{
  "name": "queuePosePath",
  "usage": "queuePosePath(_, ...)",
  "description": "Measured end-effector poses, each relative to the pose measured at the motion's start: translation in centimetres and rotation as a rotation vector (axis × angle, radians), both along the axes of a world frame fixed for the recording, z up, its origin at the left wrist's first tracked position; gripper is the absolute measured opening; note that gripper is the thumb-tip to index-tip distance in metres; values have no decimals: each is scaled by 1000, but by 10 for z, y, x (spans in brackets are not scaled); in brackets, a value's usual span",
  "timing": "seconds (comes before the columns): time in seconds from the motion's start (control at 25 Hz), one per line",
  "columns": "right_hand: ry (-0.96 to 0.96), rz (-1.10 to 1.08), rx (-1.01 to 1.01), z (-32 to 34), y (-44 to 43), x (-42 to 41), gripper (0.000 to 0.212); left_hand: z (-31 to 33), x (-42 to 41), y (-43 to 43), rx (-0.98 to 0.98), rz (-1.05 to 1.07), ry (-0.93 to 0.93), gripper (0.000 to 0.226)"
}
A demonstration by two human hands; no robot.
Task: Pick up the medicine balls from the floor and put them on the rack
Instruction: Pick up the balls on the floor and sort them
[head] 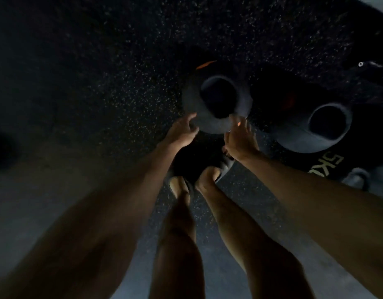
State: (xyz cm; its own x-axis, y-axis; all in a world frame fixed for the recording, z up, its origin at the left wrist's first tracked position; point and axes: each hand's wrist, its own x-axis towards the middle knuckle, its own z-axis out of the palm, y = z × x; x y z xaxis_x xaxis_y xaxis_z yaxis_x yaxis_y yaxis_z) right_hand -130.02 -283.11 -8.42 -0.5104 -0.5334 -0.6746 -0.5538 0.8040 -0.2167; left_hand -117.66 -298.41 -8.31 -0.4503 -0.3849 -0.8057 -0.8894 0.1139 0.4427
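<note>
Fingers of the left hand [182, 131] curl loosely against the left lower edge of a medicine ball [216, 102] on the floor [100, 72]. The right hand [240, 141] spreads its fingers at the ball's right lower edge; the blur hides whether either hand grips it. The ball is dark with a grey ring and an orange mark. A second ball [320, 128], marked "5K", lies just to the right. Bare legs and feet stand below on the dark speckled floor.
</note>
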Motion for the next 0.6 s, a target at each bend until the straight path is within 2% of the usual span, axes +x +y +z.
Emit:
queuePosePath(0.2,-141,352,37,54,-22,94,32,38,119,60,81,154,-159,40)
queuePosePath(0.32,-221,558,91,72,-19,169,32,57,191,94,80,264,-128,34)
queuePosePath(0.44,-249,741,151,73,-7,258,35,53,286,134,67,482,-145,33)
queuePosePath(0.6,-246,832,186,72,25,378,36,52,407,197,63,699,-143,36)
